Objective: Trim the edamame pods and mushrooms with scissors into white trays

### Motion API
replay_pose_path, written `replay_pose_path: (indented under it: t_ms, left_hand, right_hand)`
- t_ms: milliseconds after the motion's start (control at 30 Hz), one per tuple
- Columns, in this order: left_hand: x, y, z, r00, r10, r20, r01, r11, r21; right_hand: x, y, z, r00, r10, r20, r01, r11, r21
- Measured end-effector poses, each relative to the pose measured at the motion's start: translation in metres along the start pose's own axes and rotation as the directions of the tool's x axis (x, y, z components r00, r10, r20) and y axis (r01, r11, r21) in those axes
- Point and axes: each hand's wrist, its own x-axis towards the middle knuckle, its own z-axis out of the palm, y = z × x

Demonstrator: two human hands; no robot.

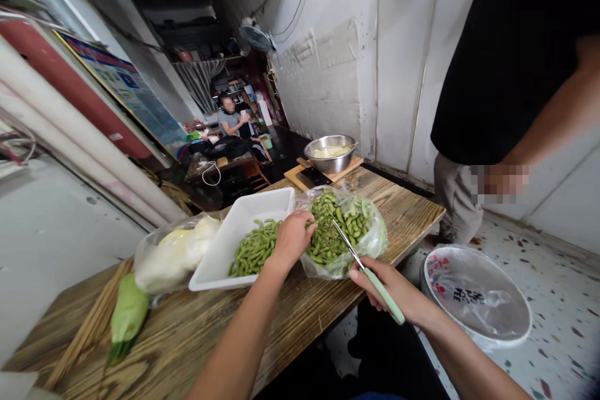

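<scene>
The left forearm reached in nearest, its left hand pinching a green pod at the bag's left side. The right hand gripped green-handled scissors, blades pointing far and left over pods in the clear plastic bag. Left of it, a white tray held more pods on the wooden table.

Room abv tray; scissors obstruct rt. of L hand.
</scene>
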Motion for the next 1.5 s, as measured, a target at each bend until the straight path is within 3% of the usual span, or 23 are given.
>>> replay_pose_path:
  t_ms: [67,200,367,500,600,767,900,1100,1500]
  left_hand:
    - [-0.01,0.005,-0.001,1.0,-0.027,0.011,0.029,0.971,-0.236]
    - [-0.028,0.015,-0.002,0.992,-0.043,0.12,0.105,0.817,-0.568]
    - [-0.042,0.025,-0.013,0.991,-0.029,0.133,0.108,0.763,-0.638]
    - [-0.047,0.027,-0.016,0.979,-0.081,0.186,0.189,0.698,-0.691]
    - [-0.049,0.028,-0.009,0.97,-0.139,0.198,0.242,0.525,-0.816]
    - [-0.054,0.039,0.004,0.917,-0.32,0.237,0.292,0.135,-0.947]
    - [-0.058,0.052,0.008,0.883,-0.373,0.284,0.298,-0.02,-0.954]
    - [-0.061,0.061,0.008,0.883,-0.384,0.271,0.266,-0.067,-0.962]
    - [-0.061,0.053,0.014,0.892,-0.371,0.258,0.275,-0.008,-0.961]
  right_hand:
    - [0.0,-0.001,-0.002,1.0,-0.005,-0.031,0.003,0.997,-0.071]
    - [-0.002,-0.005,-0.004,0.997,-0.049,-0.066,0.034,0.975,-0.218]
    - [-0.003,-0.009,-0.003,0.989,-0.104,-0.102,0.062,0.934,-0.352]
    - [-0.005,-0.011,-0.002,0.988,-0.127,-0.09,0.087,0.931,-0.355]
    - [-0.006,-0.011,-0.002,0.989,-0.124,-0.079,0.094,0.947,-0.307]
    - [-0.006,-0.01,0.001,1.0,-0.02,0.001,0.021,0.993,-0.115]
    - [-0.005,-0.009,0.004,0.999,-0.016,0.042,0.015,1.0,0.02]
    - [-0.006,-0.012,0.005,0.999,-0.009,0.049,0.006,0.998,0.055]
    - [-0.002,0.002,0.004,0.999,0.034,0.02,-0.034,0.999,0.025]
